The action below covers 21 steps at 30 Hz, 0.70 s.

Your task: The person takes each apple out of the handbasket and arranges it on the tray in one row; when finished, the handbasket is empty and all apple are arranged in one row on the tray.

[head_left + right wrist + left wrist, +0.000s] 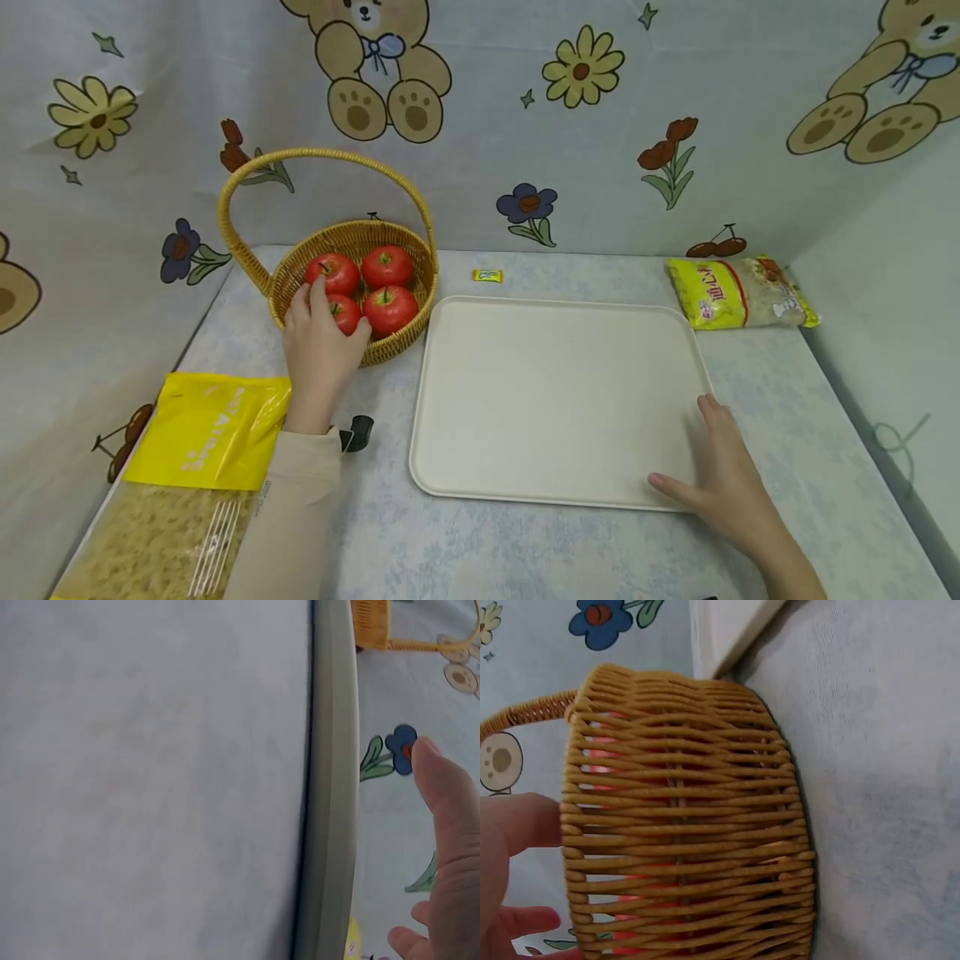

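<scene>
Four would be too many to count, so several red apples (390, 310) sit in a yellow wicker basket (408, 342) with a tall arched handle. My left hand (322, 358) reaches over the basket's front rim, thumb and fingers around the front-left apple (345, 313). From the left wrist, the basket's woven side (682, 825) hides most of the fruit, and part of the hand (517, 832) shows at the rim. My right hand (723, 483), thumb and fingers spread, hovers at the front-right corner of a white rectangular tray (562, 400); the right wrist view shows its thumb (446, 795) beyond the tray's edge (334, 780).
A yellow-topped pasta bag (202, 442) lies at the left, partly beside my left sleeve. Behind the tray is a small yellow wrapped candy (487, 276). A yellow and clear food packet (742, 292) rests at the back right. A patterned cloth (480, 125) hangs behind the table.
</scene>
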{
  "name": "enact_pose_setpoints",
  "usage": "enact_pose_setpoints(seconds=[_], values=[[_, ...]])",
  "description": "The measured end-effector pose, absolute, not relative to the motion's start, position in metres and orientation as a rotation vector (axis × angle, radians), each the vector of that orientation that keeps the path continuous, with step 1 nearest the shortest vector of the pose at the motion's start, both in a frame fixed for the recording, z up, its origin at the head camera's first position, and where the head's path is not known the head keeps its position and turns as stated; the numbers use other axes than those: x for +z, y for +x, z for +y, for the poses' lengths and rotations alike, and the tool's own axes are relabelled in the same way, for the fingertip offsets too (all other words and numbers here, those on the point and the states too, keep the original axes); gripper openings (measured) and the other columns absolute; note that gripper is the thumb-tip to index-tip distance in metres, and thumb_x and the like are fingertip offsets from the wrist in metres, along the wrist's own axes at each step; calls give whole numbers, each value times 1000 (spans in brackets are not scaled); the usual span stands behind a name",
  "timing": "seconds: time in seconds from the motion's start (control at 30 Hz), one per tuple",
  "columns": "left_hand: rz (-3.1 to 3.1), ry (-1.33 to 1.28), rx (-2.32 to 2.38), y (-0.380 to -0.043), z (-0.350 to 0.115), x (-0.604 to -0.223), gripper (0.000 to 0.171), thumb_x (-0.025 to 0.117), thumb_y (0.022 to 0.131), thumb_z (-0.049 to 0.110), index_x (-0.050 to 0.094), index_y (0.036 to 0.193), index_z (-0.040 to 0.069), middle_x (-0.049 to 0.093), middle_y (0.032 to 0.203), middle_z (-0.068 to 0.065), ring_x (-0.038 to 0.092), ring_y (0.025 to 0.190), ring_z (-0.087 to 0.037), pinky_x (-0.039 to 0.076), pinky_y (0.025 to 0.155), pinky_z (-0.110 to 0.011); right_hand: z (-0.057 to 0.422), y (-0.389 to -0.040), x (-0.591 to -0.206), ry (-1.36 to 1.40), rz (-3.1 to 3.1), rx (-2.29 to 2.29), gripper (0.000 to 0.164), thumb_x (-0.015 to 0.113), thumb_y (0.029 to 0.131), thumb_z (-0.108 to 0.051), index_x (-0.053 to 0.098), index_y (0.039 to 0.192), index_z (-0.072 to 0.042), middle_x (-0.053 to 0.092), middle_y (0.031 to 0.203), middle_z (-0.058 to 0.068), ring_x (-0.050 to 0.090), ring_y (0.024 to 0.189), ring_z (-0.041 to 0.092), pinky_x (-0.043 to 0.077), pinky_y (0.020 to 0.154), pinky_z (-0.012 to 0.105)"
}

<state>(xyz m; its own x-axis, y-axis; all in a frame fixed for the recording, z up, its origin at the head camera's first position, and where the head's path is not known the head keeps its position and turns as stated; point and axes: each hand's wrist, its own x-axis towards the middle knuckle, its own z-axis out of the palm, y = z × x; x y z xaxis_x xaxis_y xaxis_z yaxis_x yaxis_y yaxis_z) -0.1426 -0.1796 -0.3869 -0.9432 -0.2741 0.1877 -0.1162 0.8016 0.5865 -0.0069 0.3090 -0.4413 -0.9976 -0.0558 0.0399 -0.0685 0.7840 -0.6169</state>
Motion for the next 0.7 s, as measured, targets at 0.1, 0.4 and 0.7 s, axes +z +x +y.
enact_pose_setpoints(seconds=[0.1, 0.4, 0.7], values=[[-2805, 322, -874, -148, -186, -389, 84, 66, 88, 28, 23, 156, 5, 24, 157, -27, 27, 141, -48, 24, 113, -67, 319, -2, -451, 89, -2951, 1052, 130, 91, 69, -32, 1, 159, -4, 3, 163, 31, 0, 148, 54, 3, 113, 73], [-2946, 370, -839, -162, -196, -389, 89, 74, 82, 27, 27, 151, -4, 33, 148, -34, 33, 135, -51, 29, 111, -67, 337, 7, -473, 93, -2921, 1097, 134, 93, 66, -29, 0, 160, -7, -1, 163, 29, 0, 149, 53, 0, 116, 70], [-3089, 388, -721, -172, -201, -386, 86, 80, 78, 30, 36, 141, -10, 43, 137, -37, 39, 127, -52, 35, 107, -64, 346, 9, -485, 144, -2868, 1101, 138, 95, 63, -25, -3, 160, -9, 1, 164, 27, -1, 153, 39, -6, 111, 6]])
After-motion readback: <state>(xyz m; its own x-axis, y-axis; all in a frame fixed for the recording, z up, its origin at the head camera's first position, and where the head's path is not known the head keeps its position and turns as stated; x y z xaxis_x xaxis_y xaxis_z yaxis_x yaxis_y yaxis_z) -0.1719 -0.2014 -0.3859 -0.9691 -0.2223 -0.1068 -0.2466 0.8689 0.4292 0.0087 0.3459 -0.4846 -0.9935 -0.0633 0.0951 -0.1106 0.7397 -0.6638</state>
